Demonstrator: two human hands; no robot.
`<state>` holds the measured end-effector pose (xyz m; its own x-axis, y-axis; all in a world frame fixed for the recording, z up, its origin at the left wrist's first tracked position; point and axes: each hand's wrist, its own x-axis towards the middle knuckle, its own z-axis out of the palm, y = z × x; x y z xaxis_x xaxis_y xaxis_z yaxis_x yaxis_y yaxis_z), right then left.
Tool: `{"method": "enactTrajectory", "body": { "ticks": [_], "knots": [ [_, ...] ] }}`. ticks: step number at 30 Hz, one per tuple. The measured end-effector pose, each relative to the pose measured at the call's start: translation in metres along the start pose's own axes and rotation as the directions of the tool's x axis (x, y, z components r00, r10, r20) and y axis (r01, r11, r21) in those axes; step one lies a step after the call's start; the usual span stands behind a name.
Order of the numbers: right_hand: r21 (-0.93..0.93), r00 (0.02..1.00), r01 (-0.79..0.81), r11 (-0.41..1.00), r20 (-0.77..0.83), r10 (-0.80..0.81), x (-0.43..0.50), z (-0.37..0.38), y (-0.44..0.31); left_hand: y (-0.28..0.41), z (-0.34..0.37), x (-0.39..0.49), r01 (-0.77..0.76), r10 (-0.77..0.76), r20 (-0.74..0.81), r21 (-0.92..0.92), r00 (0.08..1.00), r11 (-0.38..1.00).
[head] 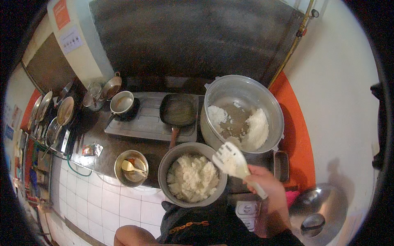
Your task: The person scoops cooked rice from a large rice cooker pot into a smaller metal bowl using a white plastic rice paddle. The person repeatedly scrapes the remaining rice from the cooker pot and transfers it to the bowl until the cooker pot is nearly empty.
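Observation:
My right hand (266, 182) grips the handle of a white slotted plastic serving spoon (231, 158). White bits that look like rice cling to its head, which hangs over the right rim of a grey metal pot (162, 170). Clumped white rice (194, 178) fills much of that pot. Behind it, to the right, stands a large aluminium pot (246, 87) with rice (258, 129) along its right side and a smaller heap at its left. My left hand is out of view; only a bent bare arm shows at the bottom edge.
A small metal pot (117, 170) holding a pale spoon (132, 166) stands left on the dark counter (106, 129). A ridged grill pan (178, 109) and a saucepan (122, 102) sit on the stove (144, 107). At lower right is a large metal lid (320, 206).

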<state>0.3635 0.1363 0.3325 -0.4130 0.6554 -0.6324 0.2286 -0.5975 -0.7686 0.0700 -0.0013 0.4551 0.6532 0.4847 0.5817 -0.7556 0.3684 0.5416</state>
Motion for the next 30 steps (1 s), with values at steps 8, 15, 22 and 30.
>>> {"method": "enactTrajectory", "body": {
  "ticks": [8,15,22,30],
  "knots": [
    [-0.278,0.98,0.167,0.946,-0.055,-0.189,0.112,-0.135,-0.059,-0.019,-0.033,0.043,-0.209,0.222,-0.096,0.125,0.97,0.97],
    [-0.875,0.89,-0.361,0.321,-0.427,-0.163,0.326,-0.282,-0.075,-0.009,-0.064,0.044,0.084,0.002,-0.726,0.082,0.687,0.993],
    [-0.997,0.648,-0.028,-0.075,0.039,-0.761,0.45,-0.329,-0.05,-0.051,-0.097,-0.105,-0.063,0.211,-0.977,0.212,-0.033,0.975],
    [-0.984,0.897,0.176,-0.003,0.161,-0.413,0.459,-0.211,-0.077,-0.221,-0.027,-0.382,0.13,-0.009,-0.584,-0.196,-0.812,0.972]
  ]
}}
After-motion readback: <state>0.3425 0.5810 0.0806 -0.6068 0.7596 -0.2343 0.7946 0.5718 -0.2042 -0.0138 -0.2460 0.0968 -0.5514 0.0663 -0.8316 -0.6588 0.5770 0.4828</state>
